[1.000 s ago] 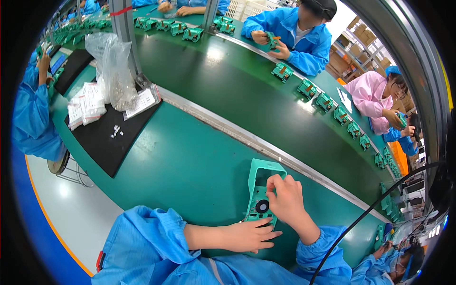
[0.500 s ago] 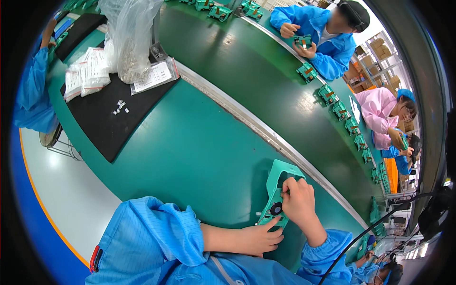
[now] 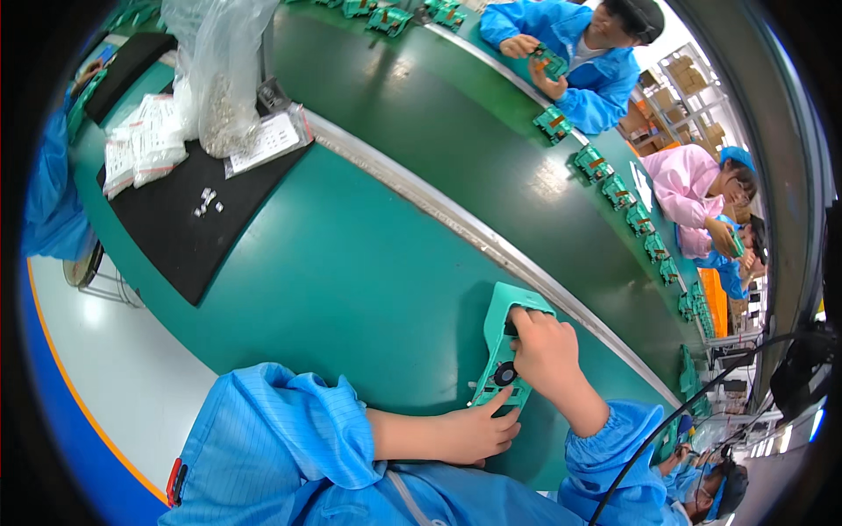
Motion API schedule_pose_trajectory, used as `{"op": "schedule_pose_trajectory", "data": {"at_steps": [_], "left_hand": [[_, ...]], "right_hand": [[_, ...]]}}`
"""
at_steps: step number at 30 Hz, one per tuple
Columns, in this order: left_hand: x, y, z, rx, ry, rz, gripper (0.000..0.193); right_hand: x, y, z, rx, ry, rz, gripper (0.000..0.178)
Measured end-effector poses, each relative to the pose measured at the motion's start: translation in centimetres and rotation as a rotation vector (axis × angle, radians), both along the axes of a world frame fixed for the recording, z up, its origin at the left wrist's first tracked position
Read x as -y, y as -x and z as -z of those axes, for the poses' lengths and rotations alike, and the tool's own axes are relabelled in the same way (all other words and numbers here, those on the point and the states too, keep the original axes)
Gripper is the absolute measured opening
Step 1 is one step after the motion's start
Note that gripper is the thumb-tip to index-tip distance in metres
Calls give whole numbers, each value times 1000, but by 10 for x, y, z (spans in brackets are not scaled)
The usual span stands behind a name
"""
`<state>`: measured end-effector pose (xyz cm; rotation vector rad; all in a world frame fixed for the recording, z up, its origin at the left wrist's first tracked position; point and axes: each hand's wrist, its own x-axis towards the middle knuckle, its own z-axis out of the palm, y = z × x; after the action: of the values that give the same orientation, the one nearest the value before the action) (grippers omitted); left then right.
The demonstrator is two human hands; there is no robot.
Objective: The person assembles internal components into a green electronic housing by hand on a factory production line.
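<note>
A green plastic housing [image 3: 496, 323] lies on the green bench in front of me, its open inside facing up. A round black part [image 3: 504, 373], like a small speaker, sits in its middle. My left hand [image 3: 474, 435] holds the near end of the housing, thumb laid over its edge below the round part. My right hand [image 3: 549, 352] is bent into the far half of the housing, fingers curled together. A bit of something black shows by its fingertips, but what they pinch, if anything, is hidden.
At the left, a black mat [image 3: 189, 228] bears small white parts [image 3: 207, 202], packed bags [image 3: 147, 145] and a large clear bag [image 3: 224, 96]. Beyond a metal rail [image 3: 421, 195], green assemblies [image 3: 617, 191] line the far belt. Co-workers sit opposite. A black cable [image 3: 671, 430] hangs at right.
My right hand has moved from beside the round part toward the far end of the housing, reaching deeper inside. My left hand keeps its hold. The view has shifted slightly.
</note>
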<state>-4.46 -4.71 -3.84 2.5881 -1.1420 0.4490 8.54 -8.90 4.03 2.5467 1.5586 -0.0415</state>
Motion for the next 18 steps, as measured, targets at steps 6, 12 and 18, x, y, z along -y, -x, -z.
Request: {"op": "schedule_pose_trajectory", "data": {"at_steps": [6,12,18], "left_hand": [[-7,2,1,6,17,30,42],[-17,2,-8,-206,64,99,29],[-52,-6,-35,113,261,-62,21]], "right_hand": [[30,-17,-28,-81,-165,-260,23],[71,-31,-5,170,-231,-384,24],[173,-46,8,339,-375,29,19]]}}
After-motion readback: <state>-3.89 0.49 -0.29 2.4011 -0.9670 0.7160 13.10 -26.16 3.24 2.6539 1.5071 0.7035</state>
